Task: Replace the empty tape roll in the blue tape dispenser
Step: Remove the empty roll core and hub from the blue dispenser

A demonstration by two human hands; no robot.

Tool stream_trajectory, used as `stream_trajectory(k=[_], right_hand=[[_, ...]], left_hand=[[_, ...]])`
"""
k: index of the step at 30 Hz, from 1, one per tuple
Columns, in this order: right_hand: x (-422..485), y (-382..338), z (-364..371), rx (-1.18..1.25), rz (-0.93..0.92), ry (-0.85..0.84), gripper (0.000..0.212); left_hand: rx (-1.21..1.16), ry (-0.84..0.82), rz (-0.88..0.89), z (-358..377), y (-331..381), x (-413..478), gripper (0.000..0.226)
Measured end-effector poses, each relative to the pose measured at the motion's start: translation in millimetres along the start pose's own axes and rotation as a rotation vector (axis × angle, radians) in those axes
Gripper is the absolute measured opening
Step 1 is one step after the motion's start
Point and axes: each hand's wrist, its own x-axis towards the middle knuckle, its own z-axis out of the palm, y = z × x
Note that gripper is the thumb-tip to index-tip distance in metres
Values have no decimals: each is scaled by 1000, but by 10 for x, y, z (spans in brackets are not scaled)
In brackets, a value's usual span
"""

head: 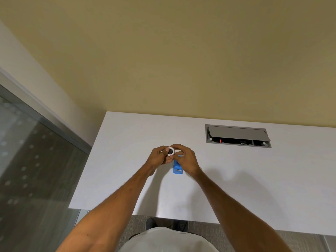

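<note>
A small white tape roll [171,151] with a dark core is held above the white table [127,179]. My left hand [160,157] pinches its left side and my right hand [185,160] pinches its right side with curled fingers. Below and between my hands the blue tape dispenser [177,169] lies on the table, its far end hidden under my right hand. Whether the roll has tape on it is too small to tell.
A recessed grey power and cable box [238,136] with its lid tilted open sits in the table at the back right. A beige wall [163,60] rises behind the table. A glass panel [27,160] stands at the left. My shoes show under the table's front edge.
</note>
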Motion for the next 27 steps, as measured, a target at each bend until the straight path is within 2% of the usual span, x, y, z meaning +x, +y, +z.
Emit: stream_trajectory(k=[12,23,27], right_hand=[[-21,-88,67,57,-12,3,31],[-22,-12,8,110,57,29,26],[-33,18,-15,70,13,30,27]], left_hand=[[26,35,35,-94,-11,22,39],[-96,3,-124,69,92,42,41],[-79,-17,-152,115,140,24,46]])
